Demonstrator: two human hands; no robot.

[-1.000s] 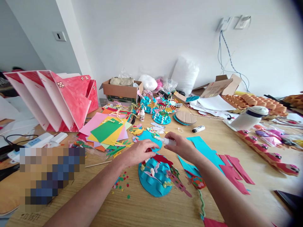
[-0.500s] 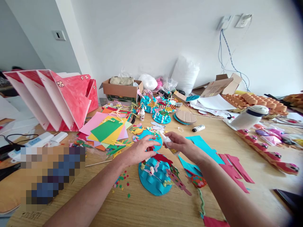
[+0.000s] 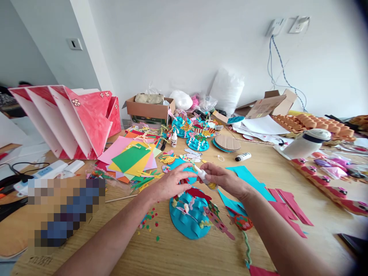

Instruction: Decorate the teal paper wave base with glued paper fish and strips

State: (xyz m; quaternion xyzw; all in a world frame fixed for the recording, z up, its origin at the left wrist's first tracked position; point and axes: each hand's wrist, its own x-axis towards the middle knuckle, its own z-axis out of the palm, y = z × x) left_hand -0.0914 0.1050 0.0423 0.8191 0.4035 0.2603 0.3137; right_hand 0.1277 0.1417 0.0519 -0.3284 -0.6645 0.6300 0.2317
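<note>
A pale wall (image 3: 172, 46) rises behind the wooden table (image 3: 184, 256).

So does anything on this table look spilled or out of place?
Yes: small coloured bits lie strewn on the tabletop, left of the nearest blue disc. They look spilled, being loose with no container around them.

Right hand (image 3: 220, 179): white nozzle bottle (image 3: 207, 181) is being gripped, tip being angled toward left hand (image 3: 174, 181) | Left: fingers (image 3: 181, 175) are being held apart near decorated blue disc (image 3: 184, 227) | Green sheet (image 3: 130, 158) is being supported by yellow sheet (image 3: 140, 166)
</note>
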